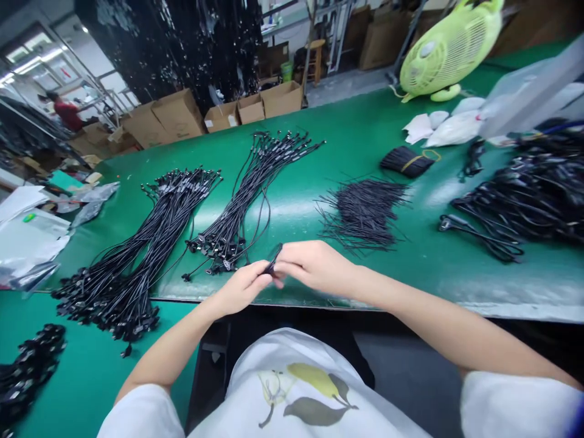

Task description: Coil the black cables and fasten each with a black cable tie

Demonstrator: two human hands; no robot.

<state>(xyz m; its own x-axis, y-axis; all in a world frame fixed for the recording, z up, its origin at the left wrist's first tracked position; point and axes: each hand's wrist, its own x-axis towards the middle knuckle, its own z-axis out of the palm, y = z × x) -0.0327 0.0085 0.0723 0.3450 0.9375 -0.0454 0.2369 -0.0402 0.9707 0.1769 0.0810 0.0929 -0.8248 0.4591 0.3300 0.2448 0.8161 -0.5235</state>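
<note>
Close to the table's front edge, my left hand (pixel 246 284) and my right hand (pixel 306 263) meet over a coiled black cable (pixel 274 258). Both hands have their fingers closed on it, and much of the coil is hidden by them. Just beyond my left hand lies a loose bundle of black cables (pixel 246 201) with small connectors at both ends. A larger cable bundle (pixel 159 234) is spread to its left. Ahead of my right hand is a pile of thin black ties (pixel 367 210).
A banded bundle of black ties (pixel 406 161) lies behind the loose ones. Coiled cables (pixel 529 194) are heaped at the right, near white plastic bags (pixel 456 125) and a yellow-green fan (pixel 449 52). Cardboard boxes (pixel 177 115) line the green table's (pixel 292 207) far edge. A person (pixel 67 112) is at far left.
</note>
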